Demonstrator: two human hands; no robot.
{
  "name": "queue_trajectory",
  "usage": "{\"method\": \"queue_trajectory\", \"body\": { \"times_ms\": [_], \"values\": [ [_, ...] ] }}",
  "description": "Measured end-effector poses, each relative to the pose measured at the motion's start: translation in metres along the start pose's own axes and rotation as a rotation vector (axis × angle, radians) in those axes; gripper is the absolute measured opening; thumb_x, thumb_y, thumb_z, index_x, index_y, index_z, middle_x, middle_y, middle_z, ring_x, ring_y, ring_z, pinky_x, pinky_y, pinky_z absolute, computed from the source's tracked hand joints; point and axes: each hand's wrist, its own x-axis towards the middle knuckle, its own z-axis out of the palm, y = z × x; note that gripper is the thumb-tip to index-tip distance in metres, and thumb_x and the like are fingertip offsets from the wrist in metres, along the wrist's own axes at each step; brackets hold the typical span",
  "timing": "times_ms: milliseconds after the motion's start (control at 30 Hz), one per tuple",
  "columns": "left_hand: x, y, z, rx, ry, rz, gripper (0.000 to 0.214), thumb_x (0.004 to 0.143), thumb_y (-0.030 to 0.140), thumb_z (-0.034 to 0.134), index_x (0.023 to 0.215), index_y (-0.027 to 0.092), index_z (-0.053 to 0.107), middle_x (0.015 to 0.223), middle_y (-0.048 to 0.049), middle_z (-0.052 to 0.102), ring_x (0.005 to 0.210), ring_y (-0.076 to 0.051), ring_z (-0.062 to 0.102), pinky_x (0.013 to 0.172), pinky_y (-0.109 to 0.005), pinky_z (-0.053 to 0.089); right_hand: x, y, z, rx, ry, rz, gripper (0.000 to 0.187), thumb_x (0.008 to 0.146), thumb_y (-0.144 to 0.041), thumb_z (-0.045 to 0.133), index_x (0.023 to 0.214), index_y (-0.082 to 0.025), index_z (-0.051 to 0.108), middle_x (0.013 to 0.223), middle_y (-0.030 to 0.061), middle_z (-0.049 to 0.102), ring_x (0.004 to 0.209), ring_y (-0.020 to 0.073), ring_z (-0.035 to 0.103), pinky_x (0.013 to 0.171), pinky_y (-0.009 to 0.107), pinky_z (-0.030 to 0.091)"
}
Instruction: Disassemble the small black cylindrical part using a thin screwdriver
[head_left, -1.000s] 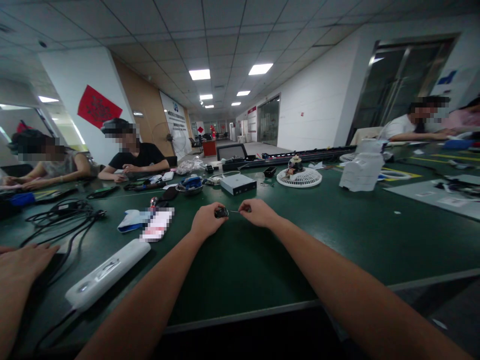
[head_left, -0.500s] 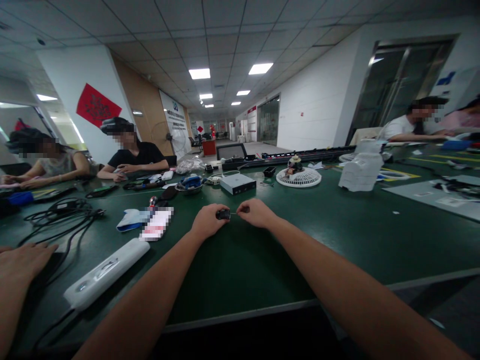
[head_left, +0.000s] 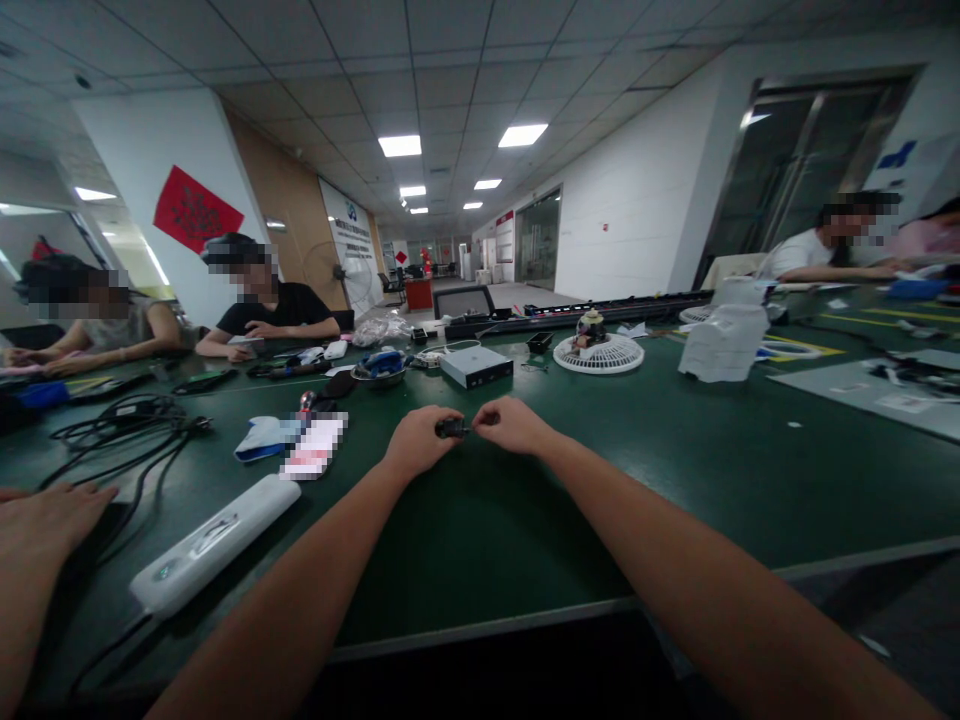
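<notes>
Between the fingers of my left hand is a small black cylindrical part, its right end pointing at my other hand. My right hand is closed in a pinch, its fingertips right beside that end. What the pinch holds is too small to make out now. Both hands are over the green table. Just beyond them lies a silver, box-shaped disc drive with a black front.
On the left are a white power strip, black cables and another person's hand. Farther back stand a white fan part and a white plastic housing. People sit at both sides.
My hands have come slightly closer together. The thin piece that showed between the black part and my right fingertips is now barely visible.
</notes>
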Motion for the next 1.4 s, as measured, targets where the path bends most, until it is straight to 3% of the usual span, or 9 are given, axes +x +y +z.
{"method": "queue_trajectory", "body": {
  "times_ms": [133,333,500,633,733,900,1100,1300,1400],
  "values": [
    [0.000,0.002,0.000,0.018,-0.017,0.002,0.033,0.073,0.024,0.073,0.106,0.025,0.071,0.100,-0.0027,0.071,0.092,-0.022,0.065,0.084,-0.031,0.050,-0.001,0.000,-0.002,-0.082,-0.013,0.039,0.017,0.076,-0.020,0.061,0.086,-0.020,0.075,0.081,0.0029,0.073,0.075,0.0159,0.065,0.066,0.022,0.046],
    [0.001,-0.002,0.000,0.080,0.004,-0.084,0.033,0.074,0.026,0.072,0.107,0.026,0.071,0.099,-0.0038,0.071,0.092,-0.024,0.065,0.084,-0.033,0.050,-0.002,-0.003,-0.005,-0.275,-0.041,0.248,0.020,0.074,-0.038,0.067,0.082,-0.021,0.074,0.085,0.0077,0.073,0.079,0.0225,0.066,0.064,0.027,0.045],
    [0.001,-0.008,0.001,0.087,0.014,-0.117,0.032,0.073,0.028,0.073,0.105,0.025,0.071,0.098,-0.0044,0.072,0.092,-0.025,0.065,0.084,-0.034,0.050,-0.002,-0.003,-0.007,-0.219,-0.111,0.268,0.035,0.066,-0.055,0.073,0.078,-0.021,0.073,0.080,0.0071,0.072,0.075,0.0222,0.065,0.059,0.027,0.044],
    [0.001,-0.007,0.003,0.078,0.016,-0.110,0.031,0.073,0.028,0.073,0.104,0.025,0.071,0.098,-0.0044,0.072,0.091,-0.024,0.065,0.083,-0.034,0.050,-0.003,-0.006,-0.007,-0.152,-0.155,0.266,0.025,0.063,-0.044,0.078,0.070,-0.020,0.072,0.070,0.0045,0.070,0.069,0.0200,0.064,0.055,0.026,0.043],
    [0.001,-0.006,0.003,0.045,0.002,-0.087,0.031,0.073,0.028,0.073,0.104,0.025,0.071,0.098,-0.0042,0.072,0.091,-0.024,0.065,0.083,-0.033,0.050,-0.001,-0.005,-0.003,-0.006,-0.063,0.249,0.013,0.069,-0.029,0.075,0.075,-0.018,0.071,0.072,0.0034,0.070,0.068,0.0168,0.064,0.056,0.024,0.044],
    [0.001,-0.001,0.003,-0.012,-0.019,-0.012,0.031,0.072,0.027,0.073,0.103,0.025,0.071,0.098,-0.0024,0.073,0.089,-0.022,0.067,0.079,-0.031,0.050,0.006,0.004,0.006,0.346,0.028,0.165,0.017,0.071,-0.014,0.072,0.088,-0.015,0.070,0.076,0.0022,0.071,0.061,0.0113,0.062,0.059,0.022,0.047],
    [0.000,0.001,0.004,-0.072,-0.002,-0.005,0.035,0.073,0.038,0.074,0.105,0.024,0.069,0.094,-0.0030,0.074,0.081,-0.021,0.067,0.071,-0.030,0.051,0.007,0.004,0.004,0.222,0.125,0.100,0.016,0.067,-0.020,0.077,0.082,-0.016,0.075,0.066,-0.0007,0.065,0.061,0.0121,0.054,0.058,0.024,0.040],
    [-0.001,0.001,0.004,-0.113,0.006,0.039,0.032,0.075,0.035,0.074,0.105,0.024,0.068,0.095,-0.0021,0.074,0.083,-0.020,0.068,0.072,-0.029,0.051,0.006,0.001,0.005,0.362,0.076,0.099,0.012,0.070,-0.018,0.073,0.082,-0.013,0.075,0.066,0.0003,0.066,0.058,0.0107,0.053,0.056,0.023,0.040],
    [-0.001,0.003,0.002,-0.129,-0.014,0.062,0.032,0.075,0.034,0.074,0.105,0.023,0.068,0.096,-0.0028,0.073,0.085,-0.020,0.067,0.074,-0.029,0.051,0.006,0.003,0.005,0.293,0.102,0.086,0.011,0.069,-0.020,0.074,0.078,-0.014,0.074,0.067,0.0004,0.067,0.059,0.0111,0.054,0.057,0.023,0.041]
  ]
}}
